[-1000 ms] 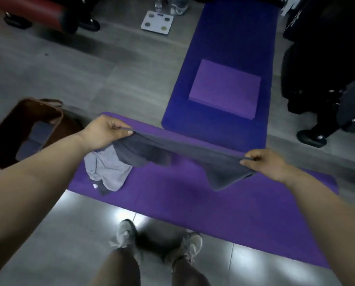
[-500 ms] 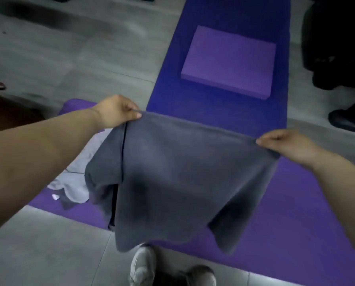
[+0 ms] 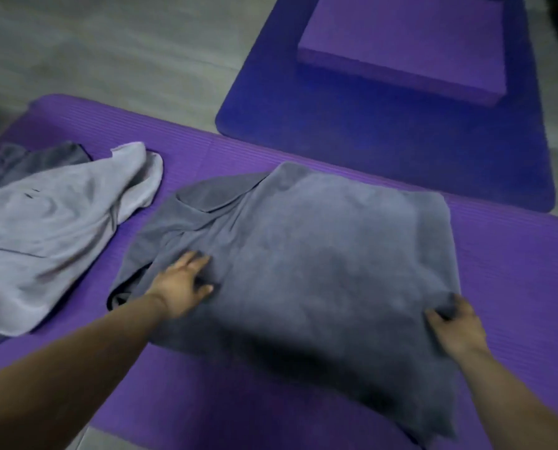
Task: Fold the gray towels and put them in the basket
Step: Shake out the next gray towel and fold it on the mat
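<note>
Change: the dark gray towel [image 3: 303,271], which hung in the air between the two hands half a second ago, now lies spread on the purple mat [image 3: 514,271]. The left hand no longer pinches its corner.
Left hand [image 3: 183,287]: it lies flat on the left part of the dark gray towel, fingers nearly straight and a little spread, thumb apart. It holds nothing and only rests on the cloth.
Right hand [image 3: 456,326]: it grips the right edge of the same towel, near the front corner. The fingers are curled and a small fold of cloth is bunched between them and the thumb.
Dark gray towel: mostly flat on the mat, but the far left corner is folded over and wrinkled. The near part is blurred.
Light gray towel [image 3: 53,228]: crumpled on the mat, to the left, just beside the dark one and apart from both hands. Another dark cloth [image 3: 37,157] shows partly from behind it.
Surroundings: a blue mat [image 3: 368,131] lies farther away on the gray floor [image 3: 109,43], with a purple foam block [image 3: 401,50] on it.
</note>
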